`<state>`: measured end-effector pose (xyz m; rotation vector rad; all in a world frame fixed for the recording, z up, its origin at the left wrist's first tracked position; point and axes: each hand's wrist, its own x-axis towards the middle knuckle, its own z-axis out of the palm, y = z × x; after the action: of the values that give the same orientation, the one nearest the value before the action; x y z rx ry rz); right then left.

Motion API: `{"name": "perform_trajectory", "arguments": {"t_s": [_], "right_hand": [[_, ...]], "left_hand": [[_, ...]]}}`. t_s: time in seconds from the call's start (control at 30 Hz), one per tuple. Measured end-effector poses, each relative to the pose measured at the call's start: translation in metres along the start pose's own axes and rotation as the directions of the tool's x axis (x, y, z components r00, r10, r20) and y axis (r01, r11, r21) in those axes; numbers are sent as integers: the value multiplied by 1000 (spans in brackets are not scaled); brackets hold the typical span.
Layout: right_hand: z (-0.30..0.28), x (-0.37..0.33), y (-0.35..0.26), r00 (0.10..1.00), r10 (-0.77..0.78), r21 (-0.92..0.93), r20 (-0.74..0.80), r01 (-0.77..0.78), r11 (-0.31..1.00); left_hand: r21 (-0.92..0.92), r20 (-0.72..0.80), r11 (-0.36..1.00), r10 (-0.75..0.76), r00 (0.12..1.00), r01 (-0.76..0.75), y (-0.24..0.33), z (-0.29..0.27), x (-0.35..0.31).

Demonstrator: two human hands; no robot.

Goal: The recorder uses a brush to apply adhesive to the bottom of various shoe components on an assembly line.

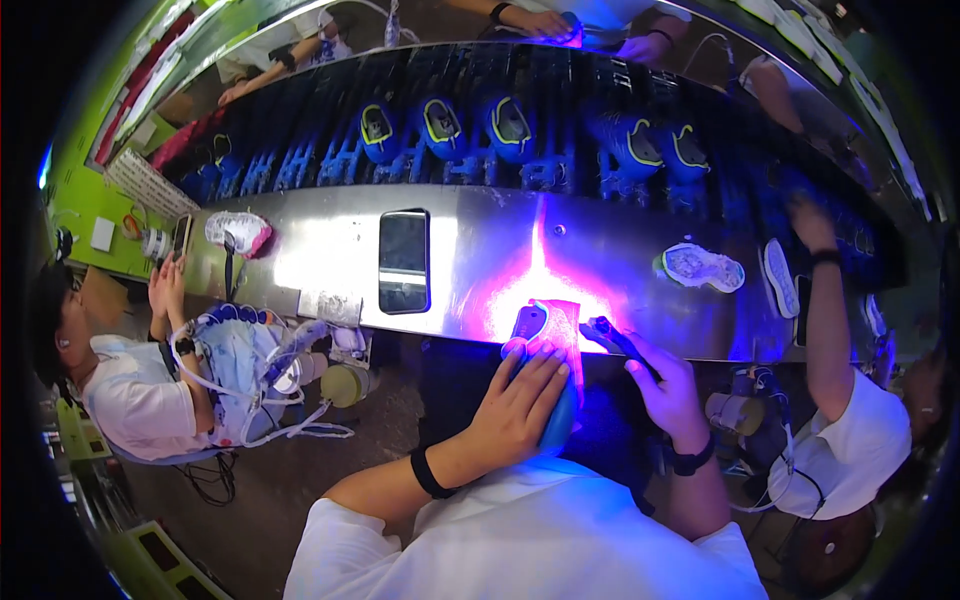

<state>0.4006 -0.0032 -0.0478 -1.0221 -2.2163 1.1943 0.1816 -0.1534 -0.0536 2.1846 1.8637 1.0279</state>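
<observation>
My left hand (520, 400) is wrapped over a blue shoe (562, 428) with a dark, yellow-edged opening, keeping it against my body at the table's near edge. In my right hand (672, 395) is a slim black torch-like tool (632, 350), its tip close to the shoe's right side. Bright violet light falls on the shoe and on the metal tabletop around it. The palm side of my left hand and the shoe's underside are hidden.
A phone (404, 262) lies on the metal table (340, 215). White soles (703, 267) rest to the right, a white-and-pink shoe (238, 232) to the left. Behind runs a dark conveyor (560, 178) carrying blue shoes (443, 125). Co-workers sit on both sides; one person's arm (835, 310) reaches toward the conveyor.
</observation>
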Motion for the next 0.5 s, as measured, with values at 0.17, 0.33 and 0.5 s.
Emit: {"name": "perform_trajectory", "arguments": {"t_s": [0.17, 0.33, 0.5], "right_hand": [[17, 23, 5, 996, 63, -31, 58, -62, 998], [24, 8, 10, 991, 112, 79, 74, -118, 990], [31, -32, -2, 961, 223, 210, 162, -254, 944]], "left_hand": [[34, 82, 997, 66, 994, -69, -15, 5, -18], [47, 96, 987, 146, 985, -151, -23, 4, -15], [12, 77, 984, 177, 981, -179, -31, 6, -13]]}}
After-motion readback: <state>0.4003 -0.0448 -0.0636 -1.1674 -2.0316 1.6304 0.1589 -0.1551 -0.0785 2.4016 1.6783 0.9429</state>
